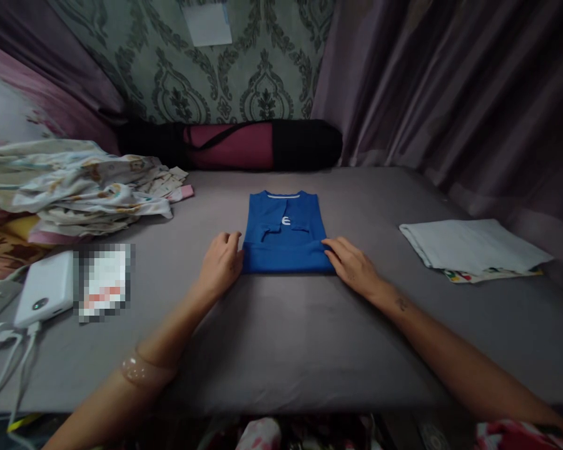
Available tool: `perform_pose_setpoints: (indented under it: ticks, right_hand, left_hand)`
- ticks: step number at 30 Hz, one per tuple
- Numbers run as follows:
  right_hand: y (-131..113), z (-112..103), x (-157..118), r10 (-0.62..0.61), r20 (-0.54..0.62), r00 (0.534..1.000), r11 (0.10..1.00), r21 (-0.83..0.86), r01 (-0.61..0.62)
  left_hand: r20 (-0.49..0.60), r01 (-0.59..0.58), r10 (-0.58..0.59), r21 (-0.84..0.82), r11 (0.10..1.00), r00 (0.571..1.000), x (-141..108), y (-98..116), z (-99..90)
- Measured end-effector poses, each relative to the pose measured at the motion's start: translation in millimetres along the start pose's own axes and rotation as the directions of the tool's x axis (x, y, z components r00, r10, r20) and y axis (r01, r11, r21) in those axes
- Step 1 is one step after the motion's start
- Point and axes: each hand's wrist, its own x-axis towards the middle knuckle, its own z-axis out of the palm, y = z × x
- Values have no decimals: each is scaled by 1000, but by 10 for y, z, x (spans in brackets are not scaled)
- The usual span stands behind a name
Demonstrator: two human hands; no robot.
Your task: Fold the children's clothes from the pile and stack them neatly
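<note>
A blue long-sleeved shirt (287, 257) lies folded on the grey bedsheet (281, 350) in front of me. Its neckline points away, both sleeves are tucked across the body, and the bottom is turned up in a band. A white letter-like print shows between the sleeves. At the left end of the band is my left hand (223, 262), fingers curled and thumb against the shirt's edge. My right hand (354, 265) pinches the band's upper right corner between fingers and thumb. Both palms face inward, and some fingertips are hidden.
Folded pale cloth (473, 244) lies on the right. A heap of printed clothes (94, 187) sits at the far left, with a white power bank (47, 287), cables and a blurred-out item (106, 281) nearer. A long maroon-and-black bag (234, 145) lies along the wall.
</note>
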Motion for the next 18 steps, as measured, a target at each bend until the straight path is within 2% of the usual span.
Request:
perform_pose_setpoints:
  ticks: [5, 7, 10, 13, 15, 18]
  right_hand:
    - [-92, -39, -1, 57, -14, 998, 988, -145, -58]
    - [-142, -47, 30, 34, -51, 998, 987, -157, -41]
    - [-262, -16, 103, -105, -66, 992, 987, -129, 96]
    - [-398, 74, 169, -302, 47, 952, 948, -91, 305]
    - [-460, 141, 196, -376, 128, 918, 920, -71, 386]
    - [-486, 207, 216, -384, 204, 901, 915, -50, 401]
  left_hand:
    - [59, -86, 83, 47, 995, 995, 67, 215, -115]
    - [89, -114, 111, 35, 993, 990, 96, 285, -106]
    - [122, -203, 205, -25, 979, 971, 123, 377, -12]
    - [135, -291, 293, -39, 956, 946, 122, 459, 153]
    - [138, -285, 282, 3, 959, 950, 103, 496, 259]
    - [160, -224, 209, 82, 971, 965, 54, 503, 366]
